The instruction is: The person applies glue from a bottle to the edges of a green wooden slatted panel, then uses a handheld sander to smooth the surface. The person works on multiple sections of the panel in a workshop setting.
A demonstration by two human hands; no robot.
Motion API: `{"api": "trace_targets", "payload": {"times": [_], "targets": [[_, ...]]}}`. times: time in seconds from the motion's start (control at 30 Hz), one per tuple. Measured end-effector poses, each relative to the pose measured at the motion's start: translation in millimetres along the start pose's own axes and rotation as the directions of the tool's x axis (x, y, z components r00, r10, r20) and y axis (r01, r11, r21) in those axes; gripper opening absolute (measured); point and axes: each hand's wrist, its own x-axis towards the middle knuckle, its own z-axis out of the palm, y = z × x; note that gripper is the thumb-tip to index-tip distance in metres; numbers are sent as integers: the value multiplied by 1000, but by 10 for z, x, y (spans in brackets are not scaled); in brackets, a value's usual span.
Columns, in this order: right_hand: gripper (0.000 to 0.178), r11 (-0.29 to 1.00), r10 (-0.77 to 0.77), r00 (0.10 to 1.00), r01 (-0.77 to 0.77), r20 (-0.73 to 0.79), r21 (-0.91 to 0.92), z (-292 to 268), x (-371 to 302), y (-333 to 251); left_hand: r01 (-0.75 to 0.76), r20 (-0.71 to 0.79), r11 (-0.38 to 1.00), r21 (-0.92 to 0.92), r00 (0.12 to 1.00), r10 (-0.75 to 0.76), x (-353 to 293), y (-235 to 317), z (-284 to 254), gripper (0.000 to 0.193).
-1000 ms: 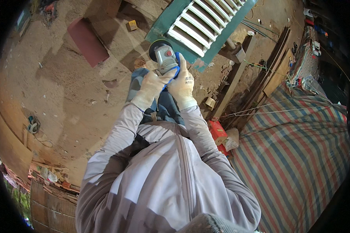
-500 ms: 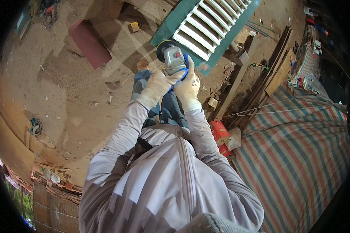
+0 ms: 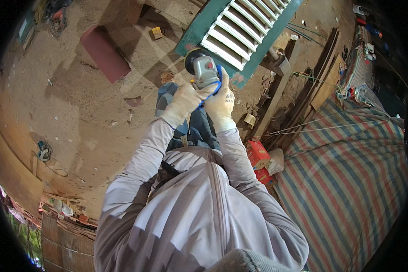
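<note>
In cream work gloves, both my hands are closed round a grey angle grinder (image 3: 206, 72) with a red button and a dark round disc (image 3: 195, 60) at its far end. My left hand (image 3: 186, 100) grips the body from the left. On the right side, my right hand (image 3: 222, 105) wraps round it, beside a blue strip along the tool. The disc lies over the near-left edge of a green-framed louvred shutter (image 3: 184, 44) with white slats (image 3: 242, 34). Whether the disc touches the frame I cannot tell. Pale and reddish worn patches show on the green paint.
A dark red curved sheet (image 3: 105, 53) and a small yellow block (image 3: 157, 32) lie on the dirt floor. Timber planks (image 3: 324, 72), red boxes (image 3: 257, 154) and a striped tarp (image 3: 344, 181) are at right. Another corded tool (image 3: 44, 151) sits at left.
The grinder's disc has shifted slightly right and toward me along the shutter's near edge. Both hands keep their grip.
</note>
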Motion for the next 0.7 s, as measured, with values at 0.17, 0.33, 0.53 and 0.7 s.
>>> {"api": "trace_targets", "payload": {"times": [0.17, 0.33, 0.53, 0.7], "targets": [[69, 997, -63, 997, 65, -44, 44, 90, -27, 160, -40, -55, 998, 47, 998, 42, -40, -95, 36, 52], [67, 997, -74, 997, 75, 28, -31, 159, 95, -227, -7, 20, 985, -170, 1000, 11, -261, 436, -290, 50], [71, 1000, -17, 1000, 17, -26, -8, -40, -121, 193, 20, 4, 993, 116, 1000, -21, -83, -107, 147, 47], [70, 998, -56, 998, 55, -25, -12, 19, -126, 72, -107, -12, 994, -18, 994, 107, -141, -93, 36, 56]]}}
